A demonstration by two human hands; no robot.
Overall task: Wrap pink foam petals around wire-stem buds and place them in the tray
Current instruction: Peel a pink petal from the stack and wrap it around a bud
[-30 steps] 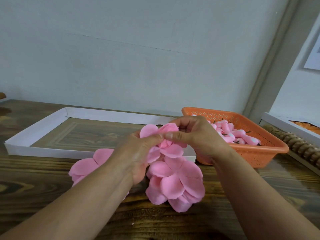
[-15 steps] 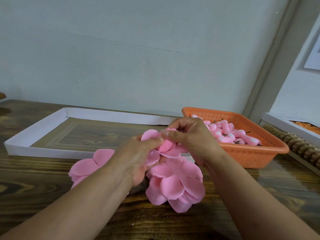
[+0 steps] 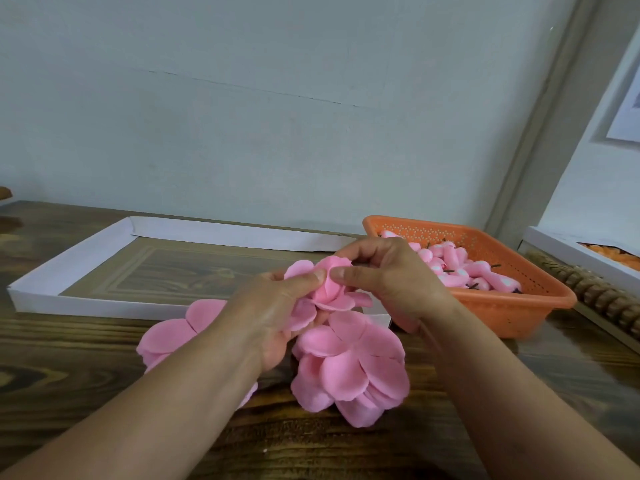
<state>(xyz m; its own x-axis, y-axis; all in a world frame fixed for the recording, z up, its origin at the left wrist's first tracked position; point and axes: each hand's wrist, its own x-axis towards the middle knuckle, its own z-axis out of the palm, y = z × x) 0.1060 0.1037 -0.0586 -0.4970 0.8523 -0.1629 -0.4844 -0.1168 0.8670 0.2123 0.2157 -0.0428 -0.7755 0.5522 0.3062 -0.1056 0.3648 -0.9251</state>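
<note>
My left hand (image 3: 277, 317) and right hand (image 3: 388, 282) both pinch the pink flower (image 3: 329, 289), held just in front of the white tray (image 3: 69, 292); its wire stem is hidden behind my fingers. Right of the tray, the orange basket (image 3: 512, 306) holds pink buds (image 3: 464, 268). Loose petals (image 3: 349, 368) lie on the table (image 3: 69, 375) nearer me, partly under my left arm.
</note>
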